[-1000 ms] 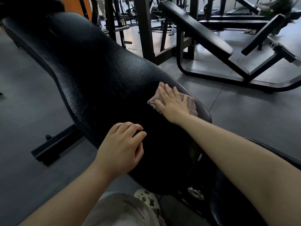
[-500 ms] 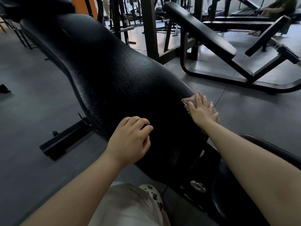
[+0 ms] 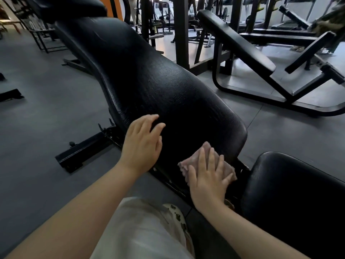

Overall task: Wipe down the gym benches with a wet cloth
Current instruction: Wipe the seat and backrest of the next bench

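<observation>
Backrest pad (image 3: 168,86): sloping up and away, black and textured.
Cloth (image 3: 208,161): lying flat on the backrest pad's near bottom end, close to the gap before the seat pad (image 3: 291,193).
Right hand (image 3: 209,182): pressing the cloth down with fingers spread and flat, not gripping it.
Left hand (image 3: 142,144): resting loose at the backrest pad's left edge, fingers slightly curled, holding nothing.
Second bench (image 3: 237,42): standing well beyond the backrest pad's right side.

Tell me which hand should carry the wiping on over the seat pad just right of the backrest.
Right. The right hand already lies flat on the cloth at the backrest's lower end, beside the seat pad. The left hand rests bare on the backrest's near edge, farther away.
</observation>
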`<state>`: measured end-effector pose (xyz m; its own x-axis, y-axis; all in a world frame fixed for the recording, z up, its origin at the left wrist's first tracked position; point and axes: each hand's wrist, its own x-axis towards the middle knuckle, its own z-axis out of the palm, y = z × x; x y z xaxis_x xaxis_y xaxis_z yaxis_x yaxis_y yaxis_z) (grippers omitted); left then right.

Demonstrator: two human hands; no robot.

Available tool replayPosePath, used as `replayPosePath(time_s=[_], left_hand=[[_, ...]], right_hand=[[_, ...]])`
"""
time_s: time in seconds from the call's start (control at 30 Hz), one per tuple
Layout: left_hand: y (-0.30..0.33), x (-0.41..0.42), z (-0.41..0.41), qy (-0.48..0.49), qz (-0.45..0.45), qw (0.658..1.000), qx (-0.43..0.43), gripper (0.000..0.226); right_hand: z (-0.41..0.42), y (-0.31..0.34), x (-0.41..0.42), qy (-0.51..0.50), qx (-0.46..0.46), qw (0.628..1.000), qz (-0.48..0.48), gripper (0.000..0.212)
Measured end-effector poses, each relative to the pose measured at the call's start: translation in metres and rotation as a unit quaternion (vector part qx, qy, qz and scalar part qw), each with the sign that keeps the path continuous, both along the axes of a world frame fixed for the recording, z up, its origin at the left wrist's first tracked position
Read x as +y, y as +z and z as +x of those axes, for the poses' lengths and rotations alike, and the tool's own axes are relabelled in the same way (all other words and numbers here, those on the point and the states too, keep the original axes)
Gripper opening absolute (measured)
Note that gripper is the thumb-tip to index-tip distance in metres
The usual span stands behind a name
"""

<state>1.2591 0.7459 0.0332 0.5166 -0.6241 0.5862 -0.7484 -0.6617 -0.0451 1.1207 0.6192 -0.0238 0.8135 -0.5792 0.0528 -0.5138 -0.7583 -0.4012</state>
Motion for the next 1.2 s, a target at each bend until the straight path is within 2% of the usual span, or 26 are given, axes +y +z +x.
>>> replayPosePath(time_s=[0.07, 0.13, 0.2, 0.23, 0.4, 0.5, 0.67, 0.83, 0.93, 1.03, 1.2], left_hand=[[-0.003, 0.018, 0.002, 0.071, -0.032, 0.996, 0.049, 0.045], [-0.007, 0.032, 0.002, 0.114, -0.074, 0.981, 0.14, 0.056], [-0.01, 0.039, 0.001, 0.1, -0.103, 0.963, 0.229, 0.062], [-0.01, 0.042, 0.0, 0.089, -0.111, 0.959, 0.243, 0.062], [-0.002, 0.05, -0.001, 0.072, -0.127, 0.954, 0.263, 0.053], [0.001, 0.052, 0.001, 0.068, -0.142, 0.95, 0.269, 0.052], [0.001, 0.056, 0.007, 0.05, -0.162, 0.952, 0.255, 0.061], [0.006, 0.06, 0.014, 0.04, -0.213, 0.947, 0.237, 0.057], [0.013, 0.063, 0.024, 0.033, -0.266, 0.93, 0.252, 0.056], [0.021, 0.065, 0.037, 0.049, -0.302, 0.915, 0.262, 0.054], [0.037, 0.069, 0.06, 0.076, -0.354, 0.89, 0.277, 0.052]], right_hand=[[0.005, 0.006, 0.01, 0.052, 0.006, 0.998, -0.028, 0.07], [0.019, 0.013, 0.015, 0.127, 0.014, 0.99, -0.062, 0.07], [0.037, 0.021, 0.018, 0.2, 0.006, 0.975, -0.095, 0.071], [0.046, 0.025, 0.017, 0.227, 0.004, 0.968, -0.112, 0.072], [0.046, 0.026, 0.0, 0.299, 0.011, 0.935, -0.188, 0.079], [0.015, 0.006, -0.012, 0.293, -0.001, 0.924, -0.247, 0.076], [-0.006, -0.017, -0.018, 0.275, -0.008, 0.922, -0.271, 0.069], [0.037, 0.007, 0.017, 0.25, -0.053, 0.927, -0.276, 0.07], [0.078, 0.027, 0.038, 0.244, -0.065, 0.93, -0.268, 0.088], [0.114, 0.051, 0.057, 0.248, -0.058, 0.931, -0.262, 0.095], [0.175, 0.089, 0.084, 0.28, -0.061, 0.932, -0.22, 0.071]])
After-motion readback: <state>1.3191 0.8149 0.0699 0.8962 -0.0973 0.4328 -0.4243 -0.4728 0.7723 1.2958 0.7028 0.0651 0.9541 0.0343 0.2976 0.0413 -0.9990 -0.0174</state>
